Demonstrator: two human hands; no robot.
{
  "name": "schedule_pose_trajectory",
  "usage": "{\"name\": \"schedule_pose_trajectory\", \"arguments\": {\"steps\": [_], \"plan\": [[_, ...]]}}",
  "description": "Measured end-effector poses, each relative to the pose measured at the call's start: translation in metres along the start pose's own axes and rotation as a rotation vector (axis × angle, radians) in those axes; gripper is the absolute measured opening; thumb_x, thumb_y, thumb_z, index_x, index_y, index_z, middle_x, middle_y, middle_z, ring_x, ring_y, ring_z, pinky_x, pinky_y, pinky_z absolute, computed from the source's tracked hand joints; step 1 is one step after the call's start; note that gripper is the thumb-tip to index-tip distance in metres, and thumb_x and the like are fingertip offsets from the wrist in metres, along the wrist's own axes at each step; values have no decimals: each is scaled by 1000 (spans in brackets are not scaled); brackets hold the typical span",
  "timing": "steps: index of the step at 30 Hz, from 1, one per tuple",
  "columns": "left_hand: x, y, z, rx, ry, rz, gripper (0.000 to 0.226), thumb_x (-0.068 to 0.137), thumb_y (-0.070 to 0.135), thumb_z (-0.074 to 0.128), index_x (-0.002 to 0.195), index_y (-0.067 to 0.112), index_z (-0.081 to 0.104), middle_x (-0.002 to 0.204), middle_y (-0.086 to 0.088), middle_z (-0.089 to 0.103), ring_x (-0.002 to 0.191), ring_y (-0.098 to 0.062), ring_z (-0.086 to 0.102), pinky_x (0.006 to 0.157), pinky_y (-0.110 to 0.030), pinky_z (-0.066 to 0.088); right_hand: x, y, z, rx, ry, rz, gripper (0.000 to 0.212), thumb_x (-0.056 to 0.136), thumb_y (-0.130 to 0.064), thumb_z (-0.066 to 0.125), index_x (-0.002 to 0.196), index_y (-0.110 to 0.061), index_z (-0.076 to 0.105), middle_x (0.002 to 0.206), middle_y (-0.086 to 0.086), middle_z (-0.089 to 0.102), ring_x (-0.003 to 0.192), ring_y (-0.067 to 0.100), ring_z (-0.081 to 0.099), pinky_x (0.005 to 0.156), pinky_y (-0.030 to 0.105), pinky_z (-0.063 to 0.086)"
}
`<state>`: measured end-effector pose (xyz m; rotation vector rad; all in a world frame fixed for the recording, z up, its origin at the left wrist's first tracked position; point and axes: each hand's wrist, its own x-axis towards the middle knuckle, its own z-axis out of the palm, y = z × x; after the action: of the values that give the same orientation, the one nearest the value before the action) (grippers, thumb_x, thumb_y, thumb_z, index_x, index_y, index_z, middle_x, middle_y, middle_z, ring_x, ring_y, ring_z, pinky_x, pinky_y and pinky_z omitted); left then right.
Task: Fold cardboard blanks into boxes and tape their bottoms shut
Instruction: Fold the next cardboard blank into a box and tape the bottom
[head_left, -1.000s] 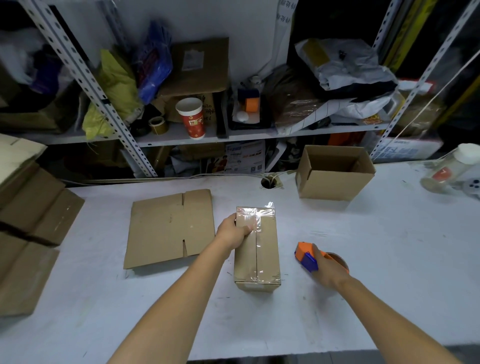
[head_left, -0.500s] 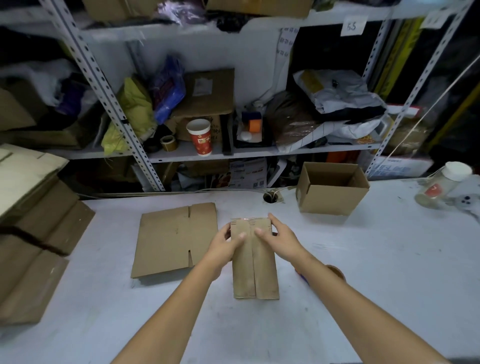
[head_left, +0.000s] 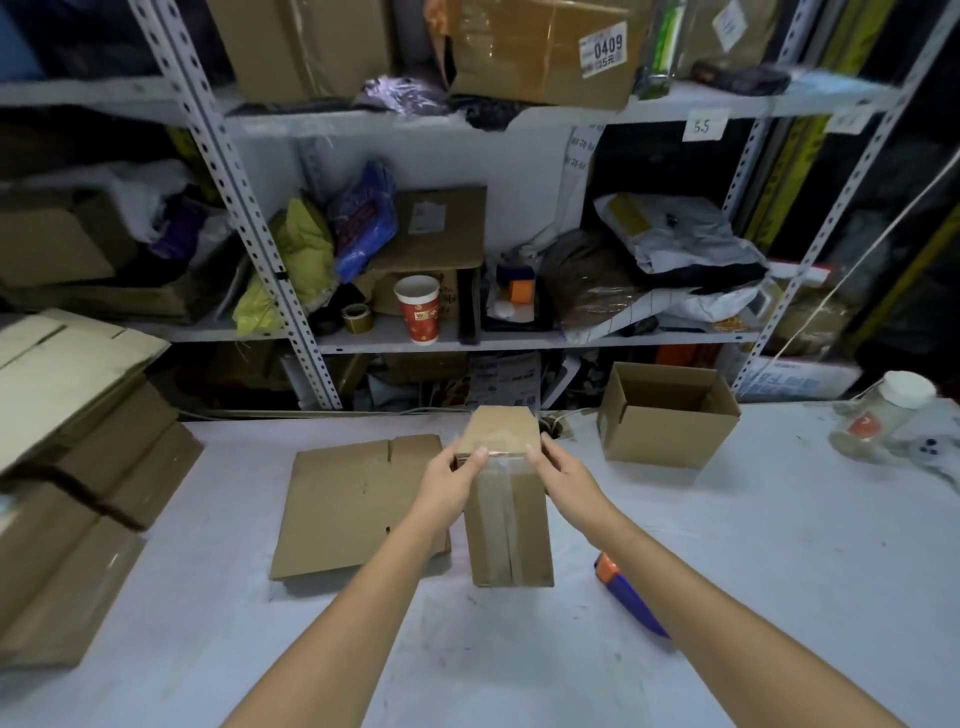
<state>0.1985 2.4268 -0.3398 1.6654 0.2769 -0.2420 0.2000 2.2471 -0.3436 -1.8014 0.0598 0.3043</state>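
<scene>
1. The left hand (head_left: 449, 483) and right hand (head_left: 563, 478) each clamp a far corner of the taped box (head_left: 506, 525) at mid-tabletop (head_left: 753, 545), seam up, probably to flip it upright.
2. The tape dispenser (head_left: 626, 590) lies untouched just right, within reach.
3. A flat blank (head_left: 353, 509) waits left, likely next.
4. An open box (head_left: 670, 421) stands far right, out of the way.

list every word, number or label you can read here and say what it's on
"0409": white sticker on the top-shelf cardboard box; the smaller line beneath it is too blurred to read.
"55": small white tag on the shelf edge, a little soft.
Too blurred or small to read: the print on the red paper cup, the pale label on the leaning middle-shelf box, and the blue print on the white carton below the shelf.
</scene>
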Motion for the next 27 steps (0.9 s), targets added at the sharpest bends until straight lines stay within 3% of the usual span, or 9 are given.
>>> {"name": "schedule_pose_trajectory", "arguments": {"steps": [3, 8, 10, 13, 16, 20, 22, 24, 27], "plan": [[-2, 2, 6, -23, -2, 40, 36, 96, 41, 63, 130, 33, 58, 118, 3, 70, 109, -20, 66, 97, -47, 53, 2, -5, 1, 12, -1, -9, 56, 100, -52, 47, 153, -36, 36, 146, -18, 47, 135, 8, 44, 112, 31, 38], [-3, 10, 6, 16, 43, 112, 24, 93, 38, 66, 116, 36, 59, 112, 8, 68, 103, -9, 63, 84, -30, 52, -2, -19, 3, 32, -14, -16, 46, 105, -40, 45, 150, -38, 37, 130, -29, 45, 126, -1, 41, 103, 21, 34], [-2, 11, 4, 43, 46, 116, 22, 94, 39, 66, 115, 36, 60, 112, 8, 69, 103, -11, 63, 88, -34, 52, 0, -18, 2, 53, -47, -2, 46, 104, -43, 46, 149, -40, 38, 136, -24, 49, 131, 5, 45, 108, 27, 38], [0, 13, 0, 58, 65, 99, 27, 94, 41, 65, 119, 32, 59, 113, 6, 69, 106, -15, 63, 97, -41, 52, 1, -23, -4, 97, -62, 93, 36, 105, -46, 39, 141, -42, 39, 129, -17, 47, 123, 9, 45, 102, 32, 42], [-1, 14, -1, 51, 80, 72, 33, 94, 41, 64, 125, 30, 56, 117, 4, 66, 108, -17, 62, 99, -41, 51, 2, -26, -8, 124, -34, 196, 45, 103, -54, 37, 144, -35, 43, 129, -15, 42, 131, 17, 44, 100, 40, 47], [-2, 15, 7, 54, 50, 98, 31, 92, 41, 67, 121, 32, 60, 116, 8, 68, 107, -12, 62, 87, -32, 50, 6, -29, -2, 77, 11, 192, 27, 105, -45, 39, 119, -30, 55, 117, -6, 62, 106, 12, 58, 94, 42, 52], [-5, 16, 11, 53, 47, 122, 23, 93, 37, 68, 115, 34, 62, 111, 9, 70, 101, -8, 64, 78, -25, 49, 9, -30, 0, 38, 60, 183, 35, 104, -41, 40, 113, -16, 62, 107, 9, 68, 94, 17, 62, 94, 50, 54], [-7, 19, 12, 55, 46, 143, 21, 93, 34, 68, 112, 36, 62, 108, 13, 70, 99, -5, 64, 76, -23, 48, 9, -31, 1, 8, 74, 174, 44, 102, -47, 40, 116, -12, 63, 109, 20, 67, 95, 27, 65, 95, 53, 51], [-6, 20, 13, 62, 38, 156, 21, 93, 30, 69, 110, 39, 60, 107, 15, 69, 98, -1, 62, 75, -20, 47, 7, -28, 0, -16, 30, 167, 49, 96, -64, 43, 117, -25, 63, 110, 12, 70, 103, 27, 68, 90, 47, 56]]}}
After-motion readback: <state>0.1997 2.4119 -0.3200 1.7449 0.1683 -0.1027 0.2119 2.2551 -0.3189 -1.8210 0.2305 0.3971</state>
